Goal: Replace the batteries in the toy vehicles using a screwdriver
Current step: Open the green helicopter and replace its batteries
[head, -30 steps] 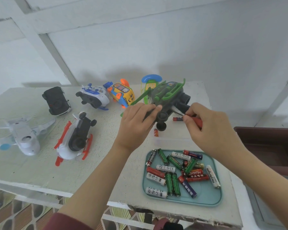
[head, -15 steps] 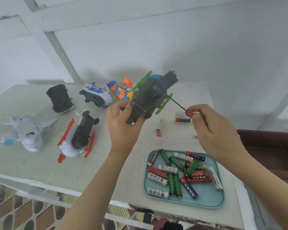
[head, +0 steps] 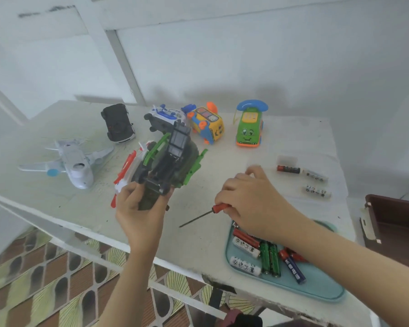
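Note:
My left hand (head: 137, 208) grips the near end of a dark grey and green toy vehicle (head: 170, 159) and holds it up above the table, underside toward me. My right hand (head: 250, 201) holds a small screwdriver (head: 206, 214) by its red handle; the thin shaft points left and down, away from the toy. A teal tray (head: 316, 290) of several loose batteries lies at the near right, partly under my right forearm. Three loose batteries (head: 305, 174) lie on the table at the far right.
Other toys stand on the white table (head: 198, 241): a white plane (head: 73, 164), a red and white vehicle (head: 125, 171) behind the held toy, a black car (head: 117, 125), a blue and white toy (head: 165, 116), a yellow bus (head: 207, 126), a green phone car (head: 249, 127). A brown box (head: 397, 225) sits at the right.
My left hand swung the green toy left and toward me, turning it over. My right hand drew the screwdriver away from the toy and lowered it near the tray.

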Demonstrator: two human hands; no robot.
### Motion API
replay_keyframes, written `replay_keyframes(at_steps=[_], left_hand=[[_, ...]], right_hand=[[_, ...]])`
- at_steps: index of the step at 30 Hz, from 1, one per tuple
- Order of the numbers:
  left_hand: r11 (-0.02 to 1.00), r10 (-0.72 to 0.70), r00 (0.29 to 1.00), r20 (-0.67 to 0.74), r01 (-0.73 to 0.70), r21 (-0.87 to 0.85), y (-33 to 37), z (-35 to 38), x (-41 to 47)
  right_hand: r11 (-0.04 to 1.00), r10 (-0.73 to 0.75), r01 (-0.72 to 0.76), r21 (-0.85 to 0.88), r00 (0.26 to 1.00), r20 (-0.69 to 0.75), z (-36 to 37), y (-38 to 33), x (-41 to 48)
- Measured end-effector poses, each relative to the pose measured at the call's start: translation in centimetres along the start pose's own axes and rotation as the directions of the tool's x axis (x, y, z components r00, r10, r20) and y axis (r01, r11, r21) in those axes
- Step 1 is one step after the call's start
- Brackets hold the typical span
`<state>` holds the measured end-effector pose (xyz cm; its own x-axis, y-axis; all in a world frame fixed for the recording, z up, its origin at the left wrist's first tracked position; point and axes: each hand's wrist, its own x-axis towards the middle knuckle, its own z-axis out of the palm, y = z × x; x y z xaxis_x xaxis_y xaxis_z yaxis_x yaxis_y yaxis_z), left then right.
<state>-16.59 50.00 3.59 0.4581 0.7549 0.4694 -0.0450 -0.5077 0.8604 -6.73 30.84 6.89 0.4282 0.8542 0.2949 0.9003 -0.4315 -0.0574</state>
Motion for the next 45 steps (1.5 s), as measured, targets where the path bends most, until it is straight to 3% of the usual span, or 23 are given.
replay_keyframes(at_steps=[7, 10, 13, 16, 19, 24, 36, 39, 42, 45], left_hand=[[0.998, 0.062, 0.998, 0.0, -0.062, 0.033, -1.6, -1.0, -1.4], [0.996, 0.059, 0.998, 0.026, -0.061, 0.066, -2.0, -1.0, -1.4], [0.994, 0.07, 0.997, 0.04, -0.073, 0.076, -2.2, -1.0, -1.3], [0.995, 0.07, 0.996, 0.054, -0.074, 0.074, -2.8, -1.0, -1.1], [0.993, 0.107, 0.99, 0.089, -0.111, 0.038, -3.4, -0.8, -0.7], [0.99, 0.132, 0.981, 0.14, -0.137, 0.028, -3.3, -0.3, -0.2], [0.983, 0.142, 0.977, 0.16, -0.158, 0.091, -3.3, 0.0, 0.1], [0.982, 0.136, 0.98, 0.146, -0.152, 0.108, -3.5, 0.1, -0.1], [0.985, 0.127, 0.983, 0.132, -0.14, 0.095, -3.4, 0.2, -0.5], [0.985, 0.146, 0.981, 0.128, -0.156, 0.076, -3.1, 0.4, -0.7]], right_hand=[[0.991, -0.014, 0.025, -0.135, 0.996, 0.085, 2.0, 0.3, 2.5], [1.0, -0.016, 0.015, 0.016, 0.997, 0.072, 1.3, 0.5, 2.4], [0.982, -0.001, -0.047, 0.185, 0.968, 0.253, -0.7, 0.2, 1.9], [0.99, 0.033, -0.088, 0.108, 0.903, 0.429, -2.0, -0.3, 1.1], [0.995, 0.076, -0.1, 0.023, 0.865, 0.495, -2.1, -0.7, 0.9], [0.985, 0.118, -0.167, 0.034, 0.809, 0.576, -2.1, -0.7, 1.0], [0.993, 0.099, -0.116, 0.001, 0.85, 0.518, -2.2, -0.7, 1.1], [0.974, 0.093, -0.173, 0.147, 0.895, 0.436, -2.2, -0.1, 1.4], [0.856, 0.104, -0.261, 0.446, 0.933, 0.346, -1.9, -0.2, 1.7], [0.782, 0.094, -0.211, 0.587, 0.97, 0.223, -1.6, -0.7, 2.3]])
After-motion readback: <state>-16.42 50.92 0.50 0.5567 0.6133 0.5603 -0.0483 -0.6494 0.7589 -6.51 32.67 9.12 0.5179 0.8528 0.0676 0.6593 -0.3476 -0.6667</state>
